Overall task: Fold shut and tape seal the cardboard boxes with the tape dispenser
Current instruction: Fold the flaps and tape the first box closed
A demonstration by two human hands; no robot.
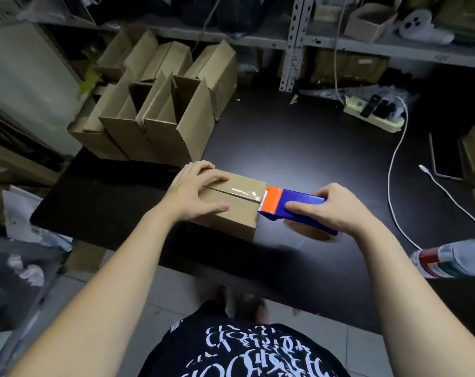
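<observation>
A small cardboard box (239, 210) lies on the black table (299, 159) with its top flaps folded shut. Clear tape runs along part of the centre seam toward the box's right edge. My left hand (197, 190) presses flat on the left part of the box top, fingers spread across the seam. My right hand (337, 209) grips a blue tape dispenser (299, 209) whose orange head sits at the box's right top edge. The tape roll shows partly under the dispenser.
Several open cardboard boxes (155, 104) stand in a cluster at the table's back left. A power strip (373, 114) with plugs and a white cable (394, 170) lie at the right. A plastic bottle (453, 258) lies at the near right edge. Shelving stands behind.
</observation>
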